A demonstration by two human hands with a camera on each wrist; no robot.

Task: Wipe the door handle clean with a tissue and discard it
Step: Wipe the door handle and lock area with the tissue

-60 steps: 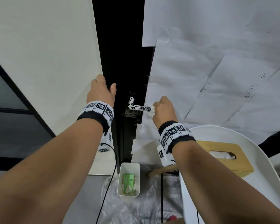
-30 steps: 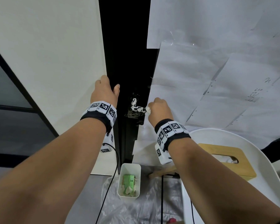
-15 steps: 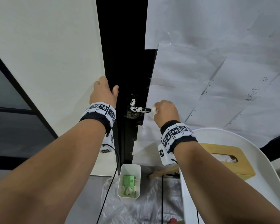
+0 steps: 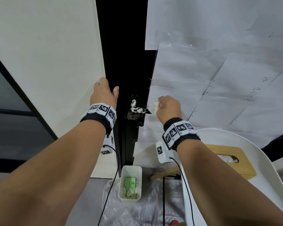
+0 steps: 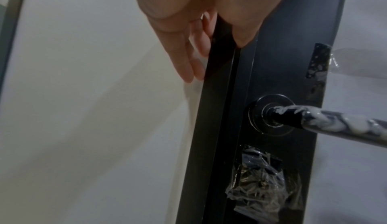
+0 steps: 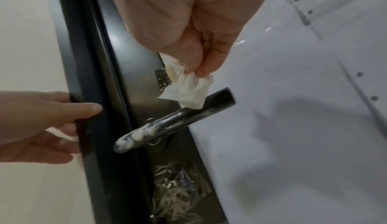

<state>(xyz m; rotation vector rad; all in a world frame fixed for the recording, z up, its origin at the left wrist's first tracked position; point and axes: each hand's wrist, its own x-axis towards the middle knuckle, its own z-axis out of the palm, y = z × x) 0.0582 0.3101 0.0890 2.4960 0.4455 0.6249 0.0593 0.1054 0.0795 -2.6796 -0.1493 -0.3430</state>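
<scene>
Tissue [image 6: 189, 89], crumpled, was pinched between the thumb and fingertips of the right hand [image 6: 188, 20], its lower edge touching the free end of the door handle [image 6: 173, 123]. White residue coated the handle's spindle end. Left hand [image 6: 39, 121] gripped the black door edge [image 6: 94, 111], thumb in front, fingers wrapped behind it.
</scene>
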